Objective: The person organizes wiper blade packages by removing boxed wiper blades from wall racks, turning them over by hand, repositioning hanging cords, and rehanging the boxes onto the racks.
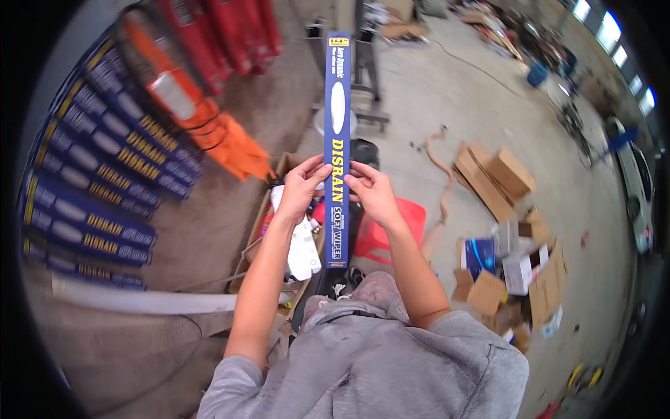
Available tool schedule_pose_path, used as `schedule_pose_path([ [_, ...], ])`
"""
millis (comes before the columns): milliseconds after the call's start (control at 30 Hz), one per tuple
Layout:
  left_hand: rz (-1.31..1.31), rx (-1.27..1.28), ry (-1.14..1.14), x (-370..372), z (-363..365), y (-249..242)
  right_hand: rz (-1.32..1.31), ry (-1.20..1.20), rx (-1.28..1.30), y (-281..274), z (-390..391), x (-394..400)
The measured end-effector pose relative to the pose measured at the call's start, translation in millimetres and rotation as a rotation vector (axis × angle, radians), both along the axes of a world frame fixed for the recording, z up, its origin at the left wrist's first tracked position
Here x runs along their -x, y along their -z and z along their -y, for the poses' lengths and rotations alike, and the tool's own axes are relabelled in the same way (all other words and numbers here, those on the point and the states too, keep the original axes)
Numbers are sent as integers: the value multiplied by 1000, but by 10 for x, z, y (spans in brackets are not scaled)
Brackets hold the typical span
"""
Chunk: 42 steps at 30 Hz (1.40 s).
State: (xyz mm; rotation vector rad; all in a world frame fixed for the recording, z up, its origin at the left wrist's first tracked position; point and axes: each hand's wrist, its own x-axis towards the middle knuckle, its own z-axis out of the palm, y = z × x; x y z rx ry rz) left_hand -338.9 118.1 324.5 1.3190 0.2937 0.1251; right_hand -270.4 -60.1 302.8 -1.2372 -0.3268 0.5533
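Note:
A long, narrow blue wiper blade box with yellow "DISRAIN" and "SOFT WIPER" lettering stands upright in the view, held out before my chest. My left hand grips its left edge near the middle, thumb on the printed face. On the opposite edge, my right hand pinches it at about the same height, its thumb also on the front. The other fingers of both hands are partly hidden behind the box.
Several matching wiper boxes hang in a rack at left, beside an orange folded umbrella-like item. Below my hands are an open carton and a red plastic stool. Torn cardboard and a hose lie on the floor at right.

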Motion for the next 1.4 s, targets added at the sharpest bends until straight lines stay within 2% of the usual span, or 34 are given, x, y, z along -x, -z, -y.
schedule_pose_path([
  [200, -193, 9, 228, -718, 976, 700, -87, 305, 70, 610, 1029, -407],
  [333, -226, 47, 286, -923, 1354, 911, -110, 315, 67, 770, 1459, -589],
  [467, -218, 62, 250, -1084, 1420, 928, -120, 308, 72, 858, 1503, -729],
  [533, -203, -110, 270, -1116, 1454, 892, -140, 345, -54, 916, 1483, -779],
  [567, -135, -242, 194, -1118, 1548, 854, -139, 341, -58, 915, 1465, -774],
  [600, -7, -531, 81, -1105, 1675, 760, -212, 343, -111, 903, 1443, -756],
  [667, 129, -886, 70, -1014, 1857, 495, -290, 344, -162, 947, 1447, -808],
  [700, 288, -808, 38, -1016, 1890, 642, -316, 260, -249, 1004, 1457, -835],
  [800, 330, -807, -2, -1021, 1928, 632, -392, 144, -379, 1028, 1522, -918],
  [833, 222, -757, 25, -995, 1930, 595, -369, 115, -385, 1019, 1530, -939],
  [933, 135, -727, 16, -968, 1914, 503, -340, 79, -382, 1031, 1512, -989],
  [1033, 129, -820, 34, -869, 1918, 433, -497, -129, -785, 1000, 1513, -1003],
  [1200, 103, -1010, 177, -851, 1944, 628, -612, -190, -1001, 1618, 1437, -966],
  [1267, 55, -985, 198, -886, 1889, 895, -725, 16, -660, 1885, 1432, -953],
  [1300, 6, -994, 206, -890, 1825, 1200, -611, 2, -488, 2072, 1431, -980],
  [1333, -38, -1005, 214, -919, 1779, 1458, -654, 186, -161, 2135, 1372, -968],
  [1400, -160, -973, 249, -908, 1791, 1834, -446, 296, 265, 2555, 1274, -893],
])
